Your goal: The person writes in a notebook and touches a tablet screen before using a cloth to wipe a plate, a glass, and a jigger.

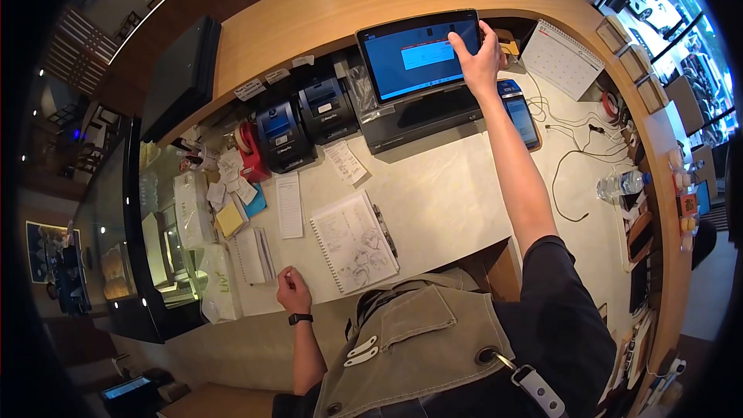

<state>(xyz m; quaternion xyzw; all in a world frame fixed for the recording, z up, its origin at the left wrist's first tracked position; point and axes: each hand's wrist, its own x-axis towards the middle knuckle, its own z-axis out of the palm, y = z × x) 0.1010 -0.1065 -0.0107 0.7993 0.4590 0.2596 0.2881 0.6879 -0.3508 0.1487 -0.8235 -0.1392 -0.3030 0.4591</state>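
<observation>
Head view: tablet (418, 56) at back of counter (453, 209), just under the wooden ledge (309, 11). Dark bezel, thin black frame, tilted back, sits above a black base unit (418, 124). Screen lit: deep blue background, pale white-and-blue pop-up box near centre, reddish strip along its top, dark bar at bottom edge. Text too small to read.

Right hand (481, 63) at tablet's upper right: thumb spread from the index, reaching over screen front, other fingers by right edge. Can't tell if thumb presses glass or if fingers pinch the frame. Phone-like device (520, 118), screen lit, near the right forearm.

Left hand (293, 292), dark watch (300, 318) on wrist: fingers curled together, loose fist, near spiral notepad (254, 255). Sketchbook (354, 244) lies open, drawings on page.
</observation>
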